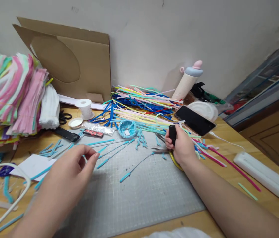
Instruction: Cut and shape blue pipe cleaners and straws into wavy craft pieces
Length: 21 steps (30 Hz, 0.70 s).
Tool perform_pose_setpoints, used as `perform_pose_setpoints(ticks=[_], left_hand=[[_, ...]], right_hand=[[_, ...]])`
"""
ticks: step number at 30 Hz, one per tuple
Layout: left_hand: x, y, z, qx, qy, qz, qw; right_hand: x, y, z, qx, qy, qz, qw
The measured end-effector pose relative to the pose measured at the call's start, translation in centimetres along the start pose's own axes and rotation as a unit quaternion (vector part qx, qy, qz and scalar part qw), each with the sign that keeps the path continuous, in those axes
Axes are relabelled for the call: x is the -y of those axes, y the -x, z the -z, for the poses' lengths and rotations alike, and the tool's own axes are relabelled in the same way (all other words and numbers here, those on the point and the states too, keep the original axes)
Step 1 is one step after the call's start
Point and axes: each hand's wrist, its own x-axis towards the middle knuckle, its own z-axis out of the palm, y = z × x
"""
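Note:
My left hand [76,172] hovers over the left of the grey cutting mat [139,205], fingers curled and thumb tip close to the index finger; nothing shows between them. My right hand [180,143] is wrapped round a black-handled tool [172,134] whose kind I cannot make out. Below that hand lie scissors with a yellow handle [175,161], partly hidden by it; their blades reach a thin twisted blue stem [139,163] with fluffy ends. Similar blue stems [116,153] lie between my hands. Behind them are a fluffy blue bowl shape [127,129] and curly blue pieces [141,138].
Bundled pipe cleaners [5,96] are heaped at left, beside a cardboard box [80,62]. More loose pipe cleaners [141,102] lie along the wall. A phone [195,120], a bottle [187,81] and a white power strip [265,178] stand or lie at right.

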Motion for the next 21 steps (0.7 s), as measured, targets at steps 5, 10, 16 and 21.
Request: perform_pose_setpoints(ticks=[5, 10, 16, 21], left_hand=[[-1.3, 0.7, -1.4, 0.009, 0.251, 0.046, 0.967], [-2.8, 1.8, -2.8, 0.086, 0.436, 0.099, 0.891], [-3.9, 2.5, -3.3, 0.130, 0.470, 0.117, 0.865], [-4.1, 2.6, -3.4, 0.147, 0.481, 0.127, 0.855]], right_hand=[[0.1, 4.3, -1.9, 0.143, 0.019, -0.073, 0.987], [-1.3, 8.3, -3.9, 0.319, -0.028, -0.261, 0.911], [-2.1, 8.1, -4.1, 0.323, -0.056, -0.346, 0.879], [-2.5, 8.3, -4.4, 0.297, -0.055, -0.346, 0.888]])
